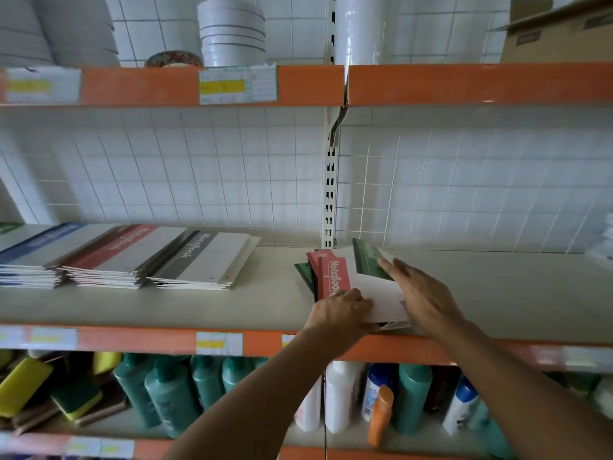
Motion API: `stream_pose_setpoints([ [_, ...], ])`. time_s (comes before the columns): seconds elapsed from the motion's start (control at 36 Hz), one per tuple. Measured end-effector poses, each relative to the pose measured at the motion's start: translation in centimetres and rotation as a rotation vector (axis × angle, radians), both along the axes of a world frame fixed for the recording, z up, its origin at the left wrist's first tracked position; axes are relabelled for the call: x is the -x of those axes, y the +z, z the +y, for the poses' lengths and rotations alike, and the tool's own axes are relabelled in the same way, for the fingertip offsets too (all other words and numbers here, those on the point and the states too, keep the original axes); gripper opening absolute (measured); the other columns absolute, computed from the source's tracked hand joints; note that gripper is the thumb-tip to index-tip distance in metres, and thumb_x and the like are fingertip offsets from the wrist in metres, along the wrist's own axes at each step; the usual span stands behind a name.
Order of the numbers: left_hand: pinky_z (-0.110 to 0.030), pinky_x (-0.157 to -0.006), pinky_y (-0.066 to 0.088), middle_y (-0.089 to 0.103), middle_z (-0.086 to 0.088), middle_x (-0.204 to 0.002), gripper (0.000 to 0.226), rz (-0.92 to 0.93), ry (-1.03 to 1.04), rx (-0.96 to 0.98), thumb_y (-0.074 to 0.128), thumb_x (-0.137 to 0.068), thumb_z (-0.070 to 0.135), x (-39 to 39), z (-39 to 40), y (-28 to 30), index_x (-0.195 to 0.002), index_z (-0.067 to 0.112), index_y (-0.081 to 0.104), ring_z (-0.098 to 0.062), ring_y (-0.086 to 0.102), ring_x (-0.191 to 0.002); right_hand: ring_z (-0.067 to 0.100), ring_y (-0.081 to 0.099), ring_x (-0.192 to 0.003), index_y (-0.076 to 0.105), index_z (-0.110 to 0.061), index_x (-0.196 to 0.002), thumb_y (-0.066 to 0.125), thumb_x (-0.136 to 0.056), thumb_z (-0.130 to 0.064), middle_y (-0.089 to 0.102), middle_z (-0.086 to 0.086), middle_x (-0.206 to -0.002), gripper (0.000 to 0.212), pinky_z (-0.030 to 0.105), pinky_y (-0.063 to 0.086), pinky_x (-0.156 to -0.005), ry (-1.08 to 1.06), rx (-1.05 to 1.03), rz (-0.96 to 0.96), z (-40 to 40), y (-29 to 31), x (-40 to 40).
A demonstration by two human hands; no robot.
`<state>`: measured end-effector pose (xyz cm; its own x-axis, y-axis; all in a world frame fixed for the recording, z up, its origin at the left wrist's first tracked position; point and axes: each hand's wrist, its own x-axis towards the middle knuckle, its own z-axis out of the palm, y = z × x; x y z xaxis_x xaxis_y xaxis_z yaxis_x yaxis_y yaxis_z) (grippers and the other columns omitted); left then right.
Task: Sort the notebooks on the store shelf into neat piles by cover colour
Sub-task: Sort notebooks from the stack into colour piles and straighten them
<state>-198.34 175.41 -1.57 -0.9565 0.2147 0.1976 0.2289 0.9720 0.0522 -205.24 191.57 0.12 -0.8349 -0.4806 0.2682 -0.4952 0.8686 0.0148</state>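
Left hand [341, 308] gripping the near edge of the mixed heap [351, 283] on the shelf [265, 303], right hand [421, 293] lying flat with straight fingers across its top; best lifting the red-covered notebook [331, 277] squarely toward the red pile [116, 257].

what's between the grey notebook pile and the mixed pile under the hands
In the head view, only bare shelf surface lies between the grey notebook pile and the mixed pile; the slotted upright stands at the back wall behind that gap.
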Motion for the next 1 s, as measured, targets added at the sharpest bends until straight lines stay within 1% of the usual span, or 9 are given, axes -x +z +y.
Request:
stream_pose_setpoints([
  [0.08, -0.040, -0.090, 0.050, 0.050, -0.003, -0.130, 0.036, 0.026, -0.005, 0.034, 0.043, -0.100, 0.030, -0.9, -0.3, 0.1, -0.134, 0.019, 0.043, -0.026, 0.053, -0.116, 0.016, 0.029, -0.141, 0.005, -0.032, -0.152, 0.050, -0.093, -0.003, 0.016, -0.001, -0.160, 0.080, 0.028, 0.038, -0.105, 0.002, 0.011, -0.008, 0.2, 0.0, -0.4],
  [0.22, -0.042, -0.090, 0.050, 0.047, -0.007, -0.133, 0.042, 0.033, 0.035, 0.081, 0.042, -0.099, 0.012, -1.7, -0.9, 0.2, -0.141, 0.017, 0.038, -0.029, 0.052, -0.116, 0.016, 0.023, -0.144, 0.011, -0.030, -0.153, 0.040, -0.092, 0.008, 0.014, 0.001, -0.160, 0.078, 0.029, 0.033, -0.110, 0.042, 0.045, 0.000, 0.2, 0.3, -1.0],
  [0.36, -0.051, -0.090, 0.051, 0.053, -0.018, -0.133, 0.039, 0.120, 0.034, -0.028, 0.045, -0.096, 0.009, -2.9, -2.4, 1.0, -0.135, 0.007, 0.049, -0.035, 0.053, -0.121, 0.014, 0.023, -0.144, 0.010, -0.029, -0.152, 0.038, -0.090, 0.013, 0.013, -0.001, -0.160, 0.080, 0.026, 0.034, -0.108, 0.065, 0.085, 0.039, 0.0, 0.7, -1.2],
  [0.42, -0.052, -0.088, 0.051, 0.056, -0.021, -0.131, 0.044, 0.133, 0.042, -0.058, 0.033, -0.095, 0.021, -3.6, -3.5, 1.4, -0.130, 0.005, 0.054, -0.038, 0.053, -0.121, 0.014, 0.026, -0.143, 0.011, -0.031, -0.152, 0.039, -0.089, 0.014, 0.014, -0.002, -0.159, 0.083, 0.026, 0.040, -0.104, 0.060, 0.104, 0.057, -0.5, 1.0, -1.3],
  [0.47, -0.046, -0.084, 0.054, 0.059, -0.017, -0.130, 0.063, 0.190, 0.074, -0.060, 0.016, -0.085, 0.031, -4.1, -5.1, 1.5, -0.124, 0.009, 0.060, -0.034, 0.056, -0.119, 0.014, 0.028, -0.142, 0.009, -0.032, -0.151, 0.040, -0.087, 0.016, 0.015, -0.003, -0.159, 0.086, 0.024, 0.043, -0.100, 0.057, 0.117, 0.056, -1.3, 1.2, -1.7],
  [0.58, -0.025, -0.047, 0.053, 0.074, -0.002, -0.094, 0.045, 0.330, 0.100, -0.028, 0.035, -0.075, 0.020, -5.2, -9.2, 2.0, -0.092, 0.019, 0.076, -0.022, 0.072, -0.081, 0.012, 0.024, -0.143, 0.000, -0.034, -0.148, 0.040, -0.084, 0.020, 0.012, -0.004, -0.159, 0.093, 0.021, 0.043, -0.097, 0.073, 0.129, 0.028, -3.9, 1.2, -2.2],
  [0.78, -0.027, -0.045, 0.052, 0.075, -0.004, -0.090, 0.046, 0.459, 0.189, 0.026, 0.034, -0.071, 0.016, -7.5, -17.7, 2.5, -0.090, 0.018, 0.077, -0.023, 0.073, -0.078, 0.015, 0.025, -0.143, 0.012, -0.031, -0.151, 0.039, -0.090, 0.012, 0.018, -0.003, -0.159, 0.080, 0.028, 0.036, -0.106, 0.132, 0.128, 0.032, -11.1, 1.8, -3.2],
  [0.92, -0.029, -0.046, 0.054, 0.075, -0.003, -0.091, 0.051, 0.501, 0.246, 0.019, 0.032, -0.070, 0.012, -9.7, -24.5, 2.5, -0.091, 0.018, 0.078, -0.022, 0.073, -0.080, 0.014, 0.019, -0.145, 0.001, -0.029, -0.153, 0.036, -0.092, 0.011, 0.008, -0.002, -0.161, 0.081, 0.025, 0.023, -0.113, 0.164, 0.069, 0.026, -17.1, 2.7, -4.7],
  [1.0, -0.025, -0.048, 0.054, 0.075, -0.002, -0.090, 0.051, 0.458, 0.279, 0.043, 0.032, -0.069, 0.013, -10.9, -28.3, 2.7, -0.089, 0.018, 0.078, -0.020, 0.073, -0.078, 0.016, 0.028, -0.142, 0.008, -0.027, -0.153, 0.035, -0.088, 0.015, 0.016, 0.001, -0.159, 0.081, 0.025, 0.028, -0.111, 0.195, 0.120, 0.049, -20.7, 2.6, -5.2],
])
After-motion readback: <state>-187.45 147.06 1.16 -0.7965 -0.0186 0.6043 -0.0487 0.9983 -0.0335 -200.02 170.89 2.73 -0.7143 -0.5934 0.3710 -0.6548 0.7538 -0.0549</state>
